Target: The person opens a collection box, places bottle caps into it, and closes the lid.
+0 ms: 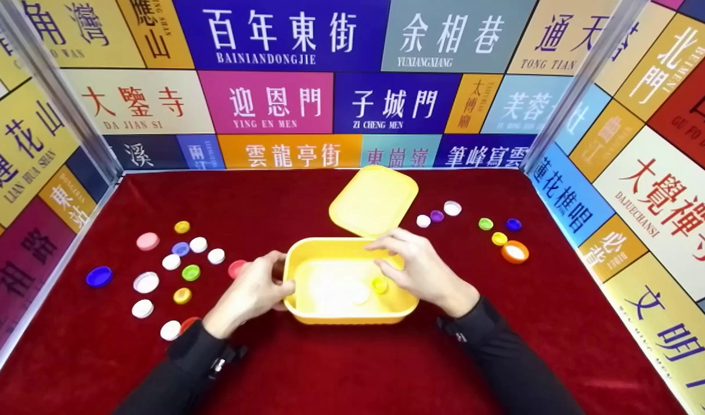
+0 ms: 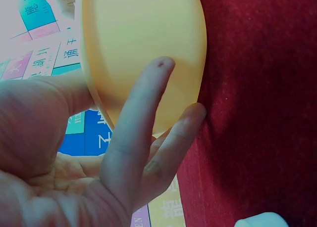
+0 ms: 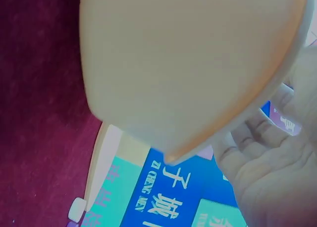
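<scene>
In the head view, a yellow plastic box [image 1: 352,316] stands with its mouth up at the middle of the cloth. A yellow bottle cap [image 1: 380,285] and a white cap [image 1: 361,294] lie inside it. My left hand [image 1: 251,291] grips the box's left end, thumb over the rim; the left wrist view shows its fingers [image 2: 143,108] along the outer wall. Over the box's right part hovers my right hand [image 1: 424,271], fingers loosely bent above the inside, with nothing seen between them. The right wrist view shows this hand [image 3: 272,153] partly behind the rim.
A yellow lid [image 1: 375,199] lies behind the box. Several caps are scattered at left, among them a blue cap [image 1: 100,276] and a pink cap [image 1: 147,241]. More lie at right, including an orange cap [image 1: 515,252]. Printed panels [image 1: 271,104] wall the table's back and sides.
</scene>
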Demonstrator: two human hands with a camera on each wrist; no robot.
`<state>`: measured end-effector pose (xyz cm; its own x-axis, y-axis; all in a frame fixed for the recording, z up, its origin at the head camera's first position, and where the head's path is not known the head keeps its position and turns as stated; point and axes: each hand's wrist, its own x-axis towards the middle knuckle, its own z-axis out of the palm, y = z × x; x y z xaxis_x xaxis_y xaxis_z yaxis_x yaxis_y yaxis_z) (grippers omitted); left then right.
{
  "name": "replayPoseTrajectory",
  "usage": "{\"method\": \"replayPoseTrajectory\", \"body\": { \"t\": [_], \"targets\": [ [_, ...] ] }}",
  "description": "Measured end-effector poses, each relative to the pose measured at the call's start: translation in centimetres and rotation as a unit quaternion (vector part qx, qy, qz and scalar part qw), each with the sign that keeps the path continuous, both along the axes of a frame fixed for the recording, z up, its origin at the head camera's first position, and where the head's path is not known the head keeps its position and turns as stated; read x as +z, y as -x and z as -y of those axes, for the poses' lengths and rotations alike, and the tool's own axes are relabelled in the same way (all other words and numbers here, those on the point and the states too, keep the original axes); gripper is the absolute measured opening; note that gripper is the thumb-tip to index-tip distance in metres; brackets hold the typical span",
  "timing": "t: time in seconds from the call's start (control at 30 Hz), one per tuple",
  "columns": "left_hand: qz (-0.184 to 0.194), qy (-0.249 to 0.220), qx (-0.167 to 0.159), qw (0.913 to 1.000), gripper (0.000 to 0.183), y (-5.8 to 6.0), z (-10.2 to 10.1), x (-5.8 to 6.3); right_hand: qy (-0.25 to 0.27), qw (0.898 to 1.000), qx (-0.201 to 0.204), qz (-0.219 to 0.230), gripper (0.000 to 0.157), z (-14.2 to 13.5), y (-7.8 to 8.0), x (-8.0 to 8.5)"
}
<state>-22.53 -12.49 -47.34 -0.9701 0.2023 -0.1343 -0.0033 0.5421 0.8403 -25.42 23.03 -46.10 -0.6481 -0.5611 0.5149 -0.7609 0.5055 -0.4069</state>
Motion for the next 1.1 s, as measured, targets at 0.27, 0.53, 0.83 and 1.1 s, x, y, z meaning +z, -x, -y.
{"method": "replayPoseTrajectory", "body": {
  "t": [0.27,0.53,0.83,1.1],
  "targets": [
    [-0.01,-0.001,-0.001,1.0,0.052,0.0,0.1,0.0,0.03,0.998,-0.06,0.006,0.028,-2.3,2.0,-0.1],
    [-0.008,-0.005,0.001,1.0,0.051,-0.1,0.1,0.0,0.034,0.989,-0.138,0.039,0.035,-5.2,3.8,-0.8],
    [0.004,-0.012,0.0,0.9999,0.052,-0.1,-0.1,0.0,0.019,0.978,-0.193,0.082,0.047,-8.2,5.3,-1.5],
    [0.0,-0.008,-0.002,1.0,0.05,-0.1,-0.1,0.0,-0.002,0.965,-0.23,0.124,0.057,-10.6,6.7,-2.2]
  ]
}}
